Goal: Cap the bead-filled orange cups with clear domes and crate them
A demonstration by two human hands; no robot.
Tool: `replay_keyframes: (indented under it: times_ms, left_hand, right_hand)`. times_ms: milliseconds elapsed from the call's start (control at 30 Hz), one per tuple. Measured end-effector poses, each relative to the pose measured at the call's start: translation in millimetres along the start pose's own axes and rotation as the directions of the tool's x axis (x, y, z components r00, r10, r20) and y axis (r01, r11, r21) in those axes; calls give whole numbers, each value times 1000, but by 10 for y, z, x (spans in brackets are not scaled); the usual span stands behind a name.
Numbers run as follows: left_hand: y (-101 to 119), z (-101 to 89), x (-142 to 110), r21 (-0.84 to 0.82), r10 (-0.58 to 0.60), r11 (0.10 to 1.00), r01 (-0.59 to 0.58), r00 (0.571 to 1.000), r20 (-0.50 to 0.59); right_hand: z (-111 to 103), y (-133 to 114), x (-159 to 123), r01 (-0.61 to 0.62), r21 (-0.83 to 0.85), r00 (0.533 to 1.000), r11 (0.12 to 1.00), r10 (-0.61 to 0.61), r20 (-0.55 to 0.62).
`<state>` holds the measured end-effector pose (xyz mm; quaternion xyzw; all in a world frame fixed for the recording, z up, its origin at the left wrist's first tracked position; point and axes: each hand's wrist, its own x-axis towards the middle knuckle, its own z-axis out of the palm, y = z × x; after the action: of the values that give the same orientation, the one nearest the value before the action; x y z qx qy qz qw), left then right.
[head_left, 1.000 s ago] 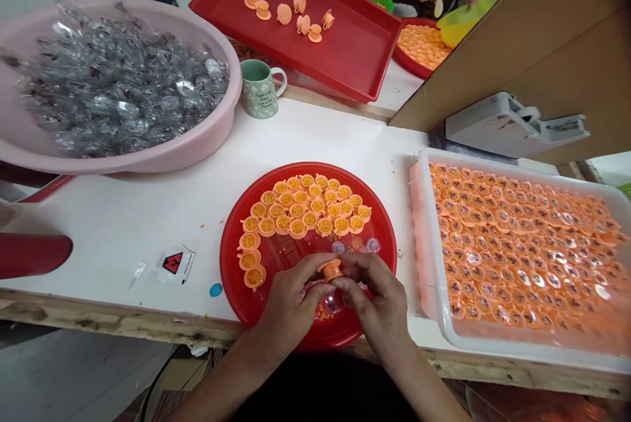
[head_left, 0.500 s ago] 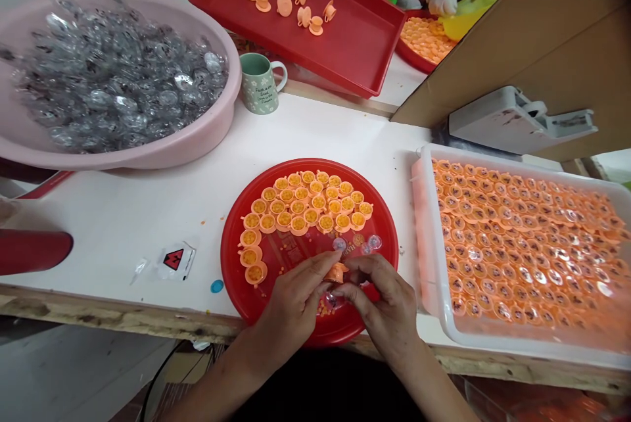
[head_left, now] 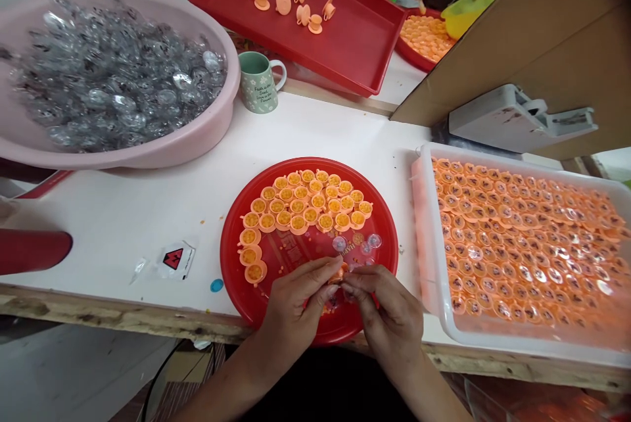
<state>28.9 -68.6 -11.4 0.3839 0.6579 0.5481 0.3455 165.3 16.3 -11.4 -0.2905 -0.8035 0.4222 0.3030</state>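
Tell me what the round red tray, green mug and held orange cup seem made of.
Round red tray: probably plastic, smooth with a slight gloss, going by the faint sheen on its rim.
Green mug: likely glazed ceramic, judging by its rounded handle and printed surface.
Orange cup: perhaps moulded plastic, from its even colour; mostly hidden, its finish is unclear.

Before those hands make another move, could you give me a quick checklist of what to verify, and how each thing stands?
1. Left hand pinching the small orange cup: ok.
2. Right hand gripping that cup too: cannot tell; its fingertips are at it, but the contact is hidden.
3. Held cup's opening covered: cannot tell; fingers hide it.
4. Filled orange cups upright in the red round tray: ok.
5. Loose clear discs at hand: ok; some lie on the tray just beyond the fingers.
6. Green mug standing apart from the round tray: ok.
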Motion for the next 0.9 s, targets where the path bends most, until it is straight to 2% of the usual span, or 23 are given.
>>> replay_keyframes:
  times_ms: [133,300,433,500,600,767,900]
  left_hand:
    - [12,-24,-16,23,11,1000,-12,999,35]
    - [-37,12,-25,19,-71,997,71,997,6]
    - [-73,88,-51,25,-36,999,37,999,-22]
    - [-63,116,-62,23,1,1000,-1,1000,0]
    - [-30,121,-60,55,-10,998,10,1000,-7]
    - [-70,41,-56,68,-53,996,56,997,-50]
    - [-171,-56,-152,113,-78,990,87,993,-85]
  right_hand:
    - [-19,11,-8,56,-62,998,997,-54,30]
    - [34,42,6,-85,-112,996,990,87,19]
    - [106,80,-36,-60,-172,993,983,75,87]
    - [154,105,-74,-45,-227,998,973,55,38]
    - [222,147,-112,-70,-261,998,963,68,-17]
    - [325,195,-82,-137,-135,988,981,146,57]
    - [469,28,-62,-192,54,980,980,189,56]
